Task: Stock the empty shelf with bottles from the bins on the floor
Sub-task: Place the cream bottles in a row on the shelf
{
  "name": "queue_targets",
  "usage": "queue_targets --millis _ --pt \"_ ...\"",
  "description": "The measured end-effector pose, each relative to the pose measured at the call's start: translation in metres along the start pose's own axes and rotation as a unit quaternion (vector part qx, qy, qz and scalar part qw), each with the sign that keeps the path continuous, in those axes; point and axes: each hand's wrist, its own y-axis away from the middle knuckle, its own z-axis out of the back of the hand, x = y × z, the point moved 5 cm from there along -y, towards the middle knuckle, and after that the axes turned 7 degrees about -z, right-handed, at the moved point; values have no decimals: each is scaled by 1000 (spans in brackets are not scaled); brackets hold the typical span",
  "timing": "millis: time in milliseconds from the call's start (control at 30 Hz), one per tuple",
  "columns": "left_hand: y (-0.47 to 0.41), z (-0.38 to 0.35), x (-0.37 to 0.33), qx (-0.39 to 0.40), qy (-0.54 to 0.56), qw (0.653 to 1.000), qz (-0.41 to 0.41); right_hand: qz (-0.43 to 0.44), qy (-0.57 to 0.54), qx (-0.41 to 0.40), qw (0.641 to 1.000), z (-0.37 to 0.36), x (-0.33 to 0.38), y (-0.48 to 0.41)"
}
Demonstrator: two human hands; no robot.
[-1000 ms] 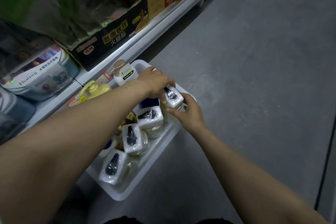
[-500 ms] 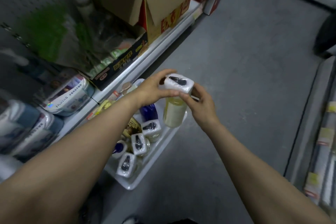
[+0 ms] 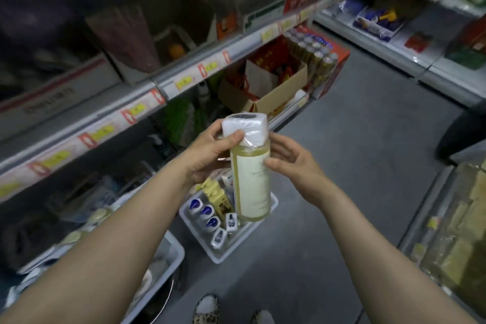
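Note:
A tall yellow bottle (image 3: 252,187) with a pale label and a white plastic-wrapped top hangs upright at chest height over the aisle. My left hand (image 3: 210,151) grips its wrapped top and neck, thumb across the front. My right hand (image 3: 289,163) holds the bottle's upper body from the right, thumb on the label. Below it on the floor sits a white bin (image 3: 244,241) with several more bottles: blue-capped ones, wrapped ones and a yellow one. A shelf edge (image 3: 163,87) with price tags runs diagonally on the left.
A second white bin (image 3: 171,258) lies at lower left beside the shelving. An open cardboard box (image 3: 273,97) and a case of cans (image 3: 318,60) stand further up the aisle. Shelving lines the right side. A dark shape (image 3: 460,134) sits at the right edge.
The bottle has come up out of the bin to chest height, still in both hands. The view has lifted from the floor bin toward the shelves and aisle.

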Motion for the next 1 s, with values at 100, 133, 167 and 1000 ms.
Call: queue_targets --millis 100,133,167,1000 --pt "42 10 -69 -32 30 999 -32 -72 33 136 987 -36 36 27" --pt "57 14 -91 -47 43 997 -47 -84 31 169 982 -49 49 35" --pt "71 19 -111 -63 50 995 -64 -88 21 197 976 -62 63 42" --pt "578 311 -364 -351 -263 852 -286 138 94 368 915 -608 260 180"
